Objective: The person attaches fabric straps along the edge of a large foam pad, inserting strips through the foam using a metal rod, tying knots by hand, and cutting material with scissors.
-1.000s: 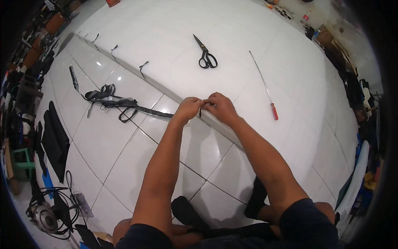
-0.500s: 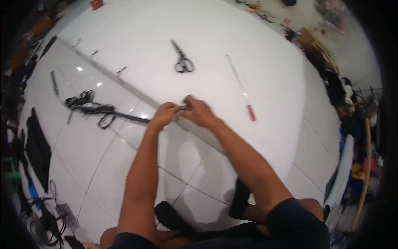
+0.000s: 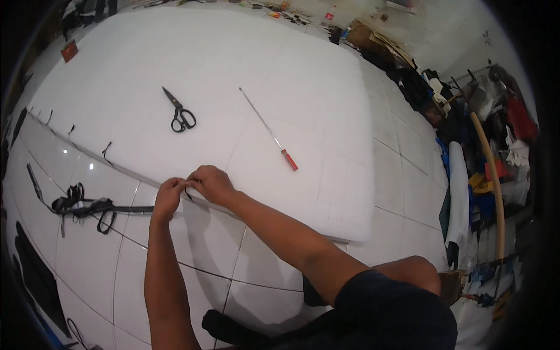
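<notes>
At the near edge of a large white padded slab (image 3: 303,192), my left hand (image 3: 166,201) and my right hand (image 3: 212,183) meet with fingertips pinched together. A thin black strip (image 3: 188,194) hangs from between them against the slab's side; the fingers hide its upper part. More short black ties (image 3: 107,151) stick up along the same edge to the left. Black-handled scissors (image 3: 181,118) lie on the slab beyond my hands. A long screwdriver with a red handle (image 3: 289,160) rests to their right.
On the tiled floor (image 3: 137,256) at left lies a tangle of black straps (image 3: 87,206), with dark cloth pieces (image 3: 38,271) nearer me. A small red-brown box (image 3: 69,51) sits at the slab's far left. Piled goods and a wooden pole (image 3: 493,175) line the right side.
The view has turned, so the slab, scissors and screwdriver appear farther left. My fingertips have come together; a short dark piece showed between them before, and the strip now dangles below.
</notes>
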`<state>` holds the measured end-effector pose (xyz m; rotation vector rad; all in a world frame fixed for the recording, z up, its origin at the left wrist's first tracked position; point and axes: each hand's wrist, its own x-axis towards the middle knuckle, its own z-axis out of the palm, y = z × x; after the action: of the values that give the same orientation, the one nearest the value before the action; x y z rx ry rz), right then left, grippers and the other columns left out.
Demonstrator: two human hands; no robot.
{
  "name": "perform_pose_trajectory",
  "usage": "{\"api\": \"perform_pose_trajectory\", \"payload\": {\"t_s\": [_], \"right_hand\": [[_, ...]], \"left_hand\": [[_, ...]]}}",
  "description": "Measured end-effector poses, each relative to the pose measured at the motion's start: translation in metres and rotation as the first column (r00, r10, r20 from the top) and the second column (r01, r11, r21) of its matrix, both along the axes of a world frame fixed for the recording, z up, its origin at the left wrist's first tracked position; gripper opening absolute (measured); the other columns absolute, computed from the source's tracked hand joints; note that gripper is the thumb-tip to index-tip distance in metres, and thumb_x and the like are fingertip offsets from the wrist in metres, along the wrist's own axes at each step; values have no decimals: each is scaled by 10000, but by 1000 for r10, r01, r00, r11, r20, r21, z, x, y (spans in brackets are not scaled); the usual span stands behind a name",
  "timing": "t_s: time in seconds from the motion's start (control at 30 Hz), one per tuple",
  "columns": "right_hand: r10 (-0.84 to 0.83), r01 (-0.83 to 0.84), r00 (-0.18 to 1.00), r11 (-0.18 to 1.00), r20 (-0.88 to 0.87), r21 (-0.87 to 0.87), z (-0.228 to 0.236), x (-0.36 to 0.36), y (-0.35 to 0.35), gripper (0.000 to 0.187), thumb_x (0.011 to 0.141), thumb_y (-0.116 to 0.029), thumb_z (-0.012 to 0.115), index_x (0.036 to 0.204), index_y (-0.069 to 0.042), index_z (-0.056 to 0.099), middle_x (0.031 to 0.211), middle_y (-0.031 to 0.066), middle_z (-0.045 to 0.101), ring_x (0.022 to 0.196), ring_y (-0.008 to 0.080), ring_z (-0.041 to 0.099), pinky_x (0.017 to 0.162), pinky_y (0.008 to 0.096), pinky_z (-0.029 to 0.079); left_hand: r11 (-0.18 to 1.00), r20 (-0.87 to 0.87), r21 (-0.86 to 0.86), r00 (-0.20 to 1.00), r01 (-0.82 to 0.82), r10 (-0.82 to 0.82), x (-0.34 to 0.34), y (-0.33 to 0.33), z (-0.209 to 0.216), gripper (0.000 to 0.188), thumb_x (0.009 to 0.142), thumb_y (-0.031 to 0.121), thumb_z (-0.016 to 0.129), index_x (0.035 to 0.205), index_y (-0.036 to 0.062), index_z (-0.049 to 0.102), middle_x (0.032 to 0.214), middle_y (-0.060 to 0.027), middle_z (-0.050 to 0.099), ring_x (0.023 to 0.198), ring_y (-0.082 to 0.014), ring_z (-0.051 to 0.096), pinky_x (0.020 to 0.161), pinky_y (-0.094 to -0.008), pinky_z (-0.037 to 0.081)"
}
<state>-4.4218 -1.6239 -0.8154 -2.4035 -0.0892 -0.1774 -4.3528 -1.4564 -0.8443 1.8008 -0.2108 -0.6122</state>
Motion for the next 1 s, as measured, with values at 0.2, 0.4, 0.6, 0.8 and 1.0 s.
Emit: {"api": "perform_pose_trajectory", "payload": {"t_s": [0.2,0.4,0.6,0.8,1.0], "right_hand": [[-68,77,994,991,-81,111,-9,14,10,163,924,-219,595,901,-77,671,957,124,631,978,316,596,859,443,484],[-51,59,996,993,73,-105,-28,14,-9,183,938,-234,558,915,-57,596,953,147,600,939,342,581,816,457,484],[45,-46,998,999,-32,-20,-9,2,-4,202,965,-230,545,955,-37,607,970,137,599,942,337,579,815,454,473],[211,-217,973,974,-88,-59,-2,10,-9,173,950,-202,580,980,-34,606,987,139,592,911,341,590,805,434,480],[236,-245,967,966,-99,-83,7,25,-23,163,962,-201,554,1019,-58,606,1040,112,608,935,321,612,817,419,495]], "left_hand": [[983,271,162,962,-86,40,0,24,-13,260,890,226,677,915,-33,673,845,-123,689,783,-194,632,724,-325,490],[855,630,433,774,-285,-61,-12,-2,11,271,848,219,659,840,-50,690,847,-250,681,823,-408,667,770,-434,523],[959,-246,67,927,-277,285,0,-4,26,326,862,261,681,946,-54,699,740,-20,625,686,-137,565,646,-289,466],[992,-37,-105,997,-65,61,-12,-2,8,325,938,242,620,1063,-50,687,918,-54,682,884,-124,583,827,-274,451],[995,163,-100,986,-22,38,-19,-7,-1,281,928,200,656,1077,-36,685,930,-56,684,886,-115,584,818,-266,459]]}}
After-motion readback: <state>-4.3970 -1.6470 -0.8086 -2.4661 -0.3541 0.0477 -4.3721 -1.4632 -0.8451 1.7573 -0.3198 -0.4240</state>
